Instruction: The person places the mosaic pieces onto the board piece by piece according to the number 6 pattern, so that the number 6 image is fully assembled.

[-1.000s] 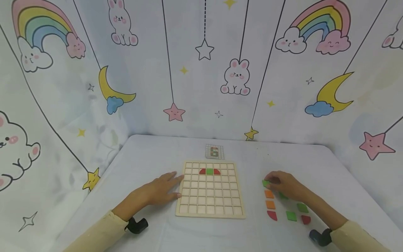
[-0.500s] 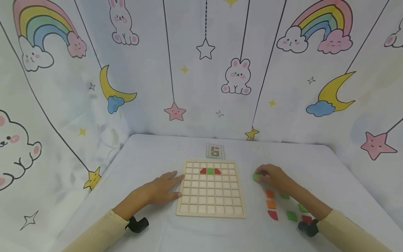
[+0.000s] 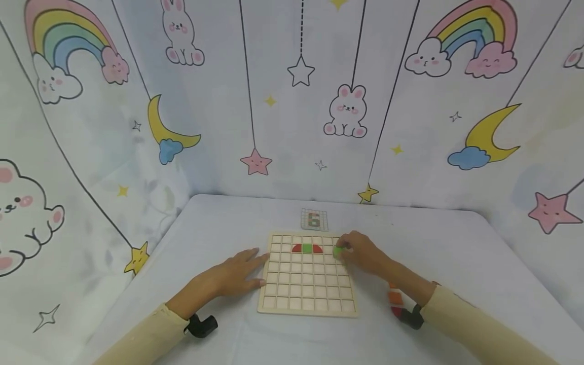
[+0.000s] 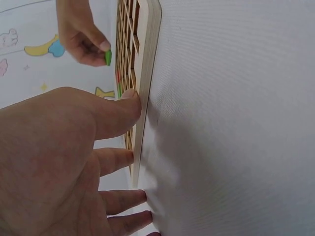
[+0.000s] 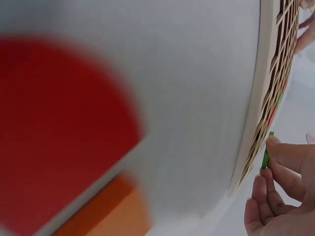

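A wooden grid board (image 3: 315, 290) lies on the white table. In its upper part sit a green square tile (image 3: 307, 248) and two red quarter-round tiles (image 3: 297, 248), one on either side of it. My left hand (image 3: 230, 276) has its fingers spread. Its thumb and index finger touch the board's left edge, as the left wrist view (image 4: 59, 128) also shows. Between thumb and fingers, my right hand (image 3: 365, 253) pinches a green tile (image 3: 338, 253) over the board's upper right side. In the right wrist view this held green tile (image 5: 267, 151) stands on edge.
Behind the board lies a small gridded card (image 3: 314, 219) with a coloured figure. Right of the board are an orange tile (image 3: 395, 298) and a red tile (image 3: 396, 312); the right forearm covers others. A cartoon-printed backdrop (image 3: 283, 126) rises behind the table.
My right hand has carried the green tile leftward from the loose tiles to over the board. The left hand keeps its place at the board's edge.
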`<state>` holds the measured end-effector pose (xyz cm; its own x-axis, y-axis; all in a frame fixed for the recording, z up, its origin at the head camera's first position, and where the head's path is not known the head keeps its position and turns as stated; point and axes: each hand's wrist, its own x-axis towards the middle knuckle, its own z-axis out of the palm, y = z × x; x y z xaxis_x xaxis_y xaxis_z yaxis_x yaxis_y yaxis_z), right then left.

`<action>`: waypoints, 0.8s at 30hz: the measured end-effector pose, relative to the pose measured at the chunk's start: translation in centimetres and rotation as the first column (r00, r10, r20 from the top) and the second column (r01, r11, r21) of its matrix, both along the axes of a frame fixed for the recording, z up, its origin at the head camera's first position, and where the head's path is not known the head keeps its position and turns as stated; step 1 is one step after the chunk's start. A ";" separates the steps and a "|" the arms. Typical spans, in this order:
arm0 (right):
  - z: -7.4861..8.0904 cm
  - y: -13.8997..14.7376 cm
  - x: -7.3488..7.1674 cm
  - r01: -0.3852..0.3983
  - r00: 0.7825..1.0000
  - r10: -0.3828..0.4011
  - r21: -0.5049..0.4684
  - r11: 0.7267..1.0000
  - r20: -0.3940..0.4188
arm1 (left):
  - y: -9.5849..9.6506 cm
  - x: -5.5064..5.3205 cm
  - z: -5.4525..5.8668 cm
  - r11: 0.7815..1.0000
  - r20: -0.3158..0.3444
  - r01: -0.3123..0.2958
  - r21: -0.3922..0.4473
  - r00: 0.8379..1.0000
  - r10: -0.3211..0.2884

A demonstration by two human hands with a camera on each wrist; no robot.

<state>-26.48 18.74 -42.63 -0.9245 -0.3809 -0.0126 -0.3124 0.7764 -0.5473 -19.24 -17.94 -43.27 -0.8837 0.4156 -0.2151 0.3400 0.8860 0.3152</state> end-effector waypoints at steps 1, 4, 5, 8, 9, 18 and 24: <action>0.0 -0.6 0.0 -0.001 1.000 0.001 -0.005 1.000 -0.002 | 0.0 0.0 0.0 1.000 0.000 0.001 -0.002 1.000 -0.001; 0.1 -2.5 0.1 -0.016 1.000 0.016 -0.029 0.999 -0.007 | 0.1 0.1 0.2 1.000 0.001 0.000 -0.005 1.000 0.000; 0.2 -3.1 0.1 -0.023 1.000 0.022 -0.034 0.999 -0.012 | 0.1 0.0 0.2 1.000 0.002 -0.001 -0.007 1.000 0.001; 0.1 -4.6 0.2 -0.064 0.997 0.062 -0.051 0.997 -0.033 | 0.2 0.0 0.2 1.000 0.004 -0.003 -0.010 1.000 0.003; 0.1 -5.1 0.2 -0.079 0.996 0.076 -0.049 0.996 -0.048 | 0.2 0.0 0.2 1.000 0.004 -0.003 -0.011 1.000 0.003; -0.1 -8.9 0.1 -0.215 0.973 0.204 -0.099 0.972 -0.106 | 0.1 0.1 0.3 1.000 0.008 -0.009 -0.002 1.000 0.009; -0.4 -10.1 0.3 -0.216 0.974 0.209 -0.091 0.972 -0.083 | 0.0 0.0 0.1 1.000 0.008 -0.004 0.001 1.000 0.004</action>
